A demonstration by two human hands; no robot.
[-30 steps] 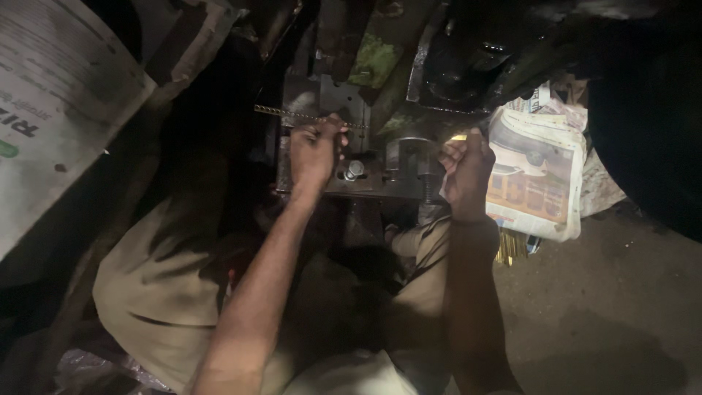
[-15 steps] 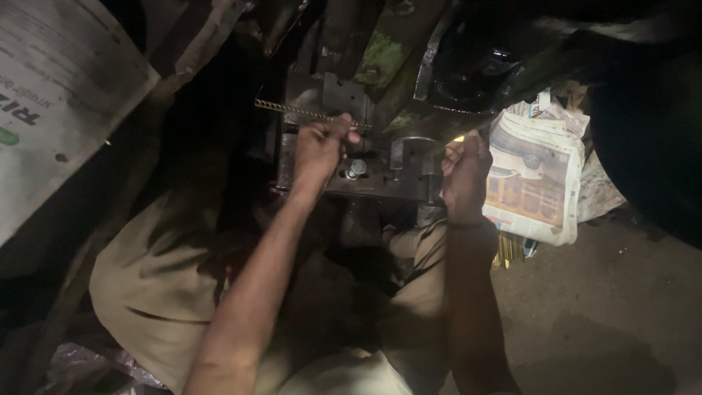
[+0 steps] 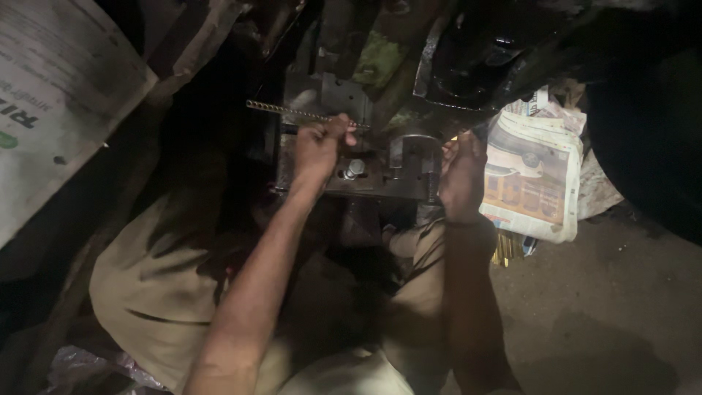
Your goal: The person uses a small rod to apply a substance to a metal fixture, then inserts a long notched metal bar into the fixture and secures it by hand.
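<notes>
left hand (image 3: 322,150) fisted tight around a ribbed, threaded metal rod (image 3: 292,112) lying level across the dark steel machine block (image 3: 380,172), just above a hex bolt (image 3: 354,170). right hand (image 3: 462,175) curls on the block's right edge beside folded newspaper (image 3: 532,175); its grip can't be made out.

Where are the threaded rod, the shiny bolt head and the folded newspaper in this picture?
threaded rod (image 3: 281,110), head view, on the bare stretch left of the left hand (image 3: 322,146) that grips it.
bolt head (image 3: 355,169), head view, on its shiny top.
folded newspaper (image 3: 530,179), head view, on the middle of its printed face.
</notes>
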